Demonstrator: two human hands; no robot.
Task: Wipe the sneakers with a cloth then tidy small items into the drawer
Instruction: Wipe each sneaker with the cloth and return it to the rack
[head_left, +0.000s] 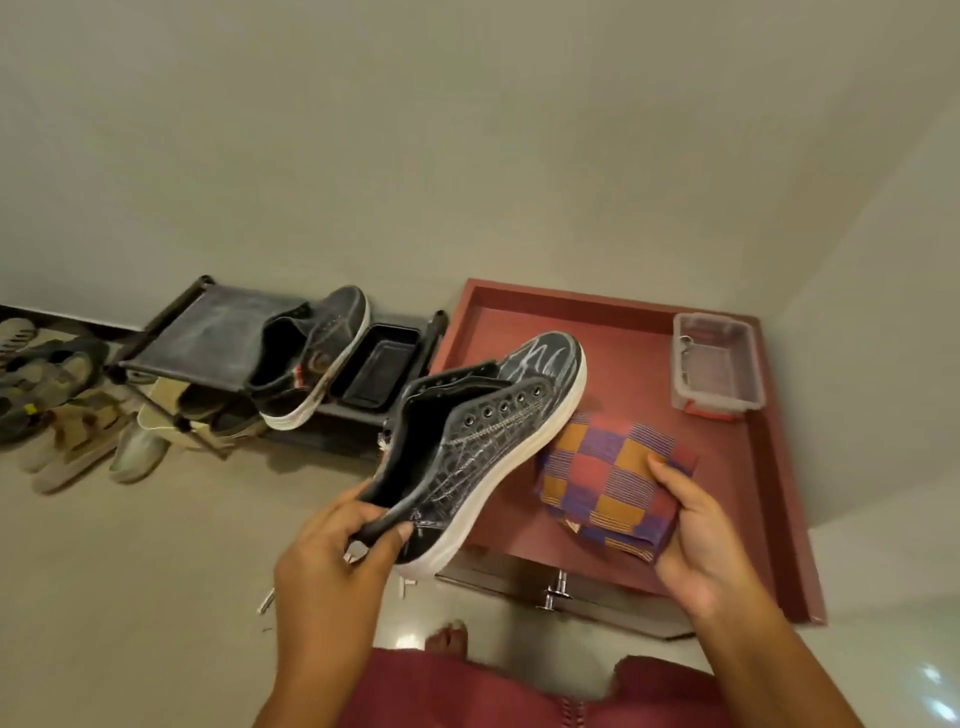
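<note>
Your left hand (337, 551) grips a sneaker (483, 447) of dark, matt fabric, worn and streaked pale, with small shiny metal eyelets and a smooth off-white rubber sole. In your right hand (696, 540) you hold a folded cloth (613, 478), a woven check with a fine ribbed texture, soft and matt. The cabinet top (644, 358) under it looks smooth and painted red-brown, a low sheen; its drawer handle (556, 592) gleams like polished metal. The clear box (714, 364) is glossy plastic, the black tray (376, 371) smooth dark plastic, and the floor (130, 571) shines like glazed tile
</note>
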